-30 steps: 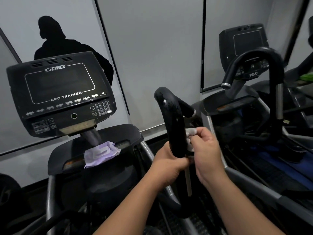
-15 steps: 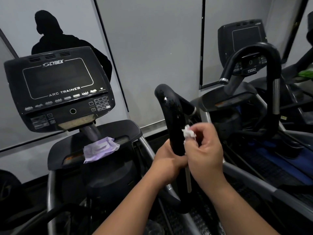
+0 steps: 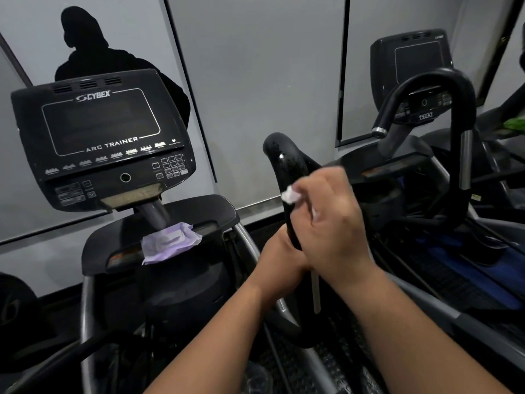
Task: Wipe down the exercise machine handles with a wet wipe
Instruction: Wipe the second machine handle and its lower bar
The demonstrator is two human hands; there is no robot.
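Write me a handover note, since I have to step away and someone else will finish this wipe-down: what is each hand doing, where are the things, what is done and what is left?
Left hand: grips the lower part of the black handle, steadying it.
Right hand: pinches a small white wet wipe against the handle's middle.
Wipes pack: purple, lying on the machine's shelf below the console.
Done: the handle's upper curve shines as if damp, so it has probably been wiped.
Left: finish this handle down to where the left hand grips it. The pictures do not show whether the machine's other handle is wiped, so check that too.
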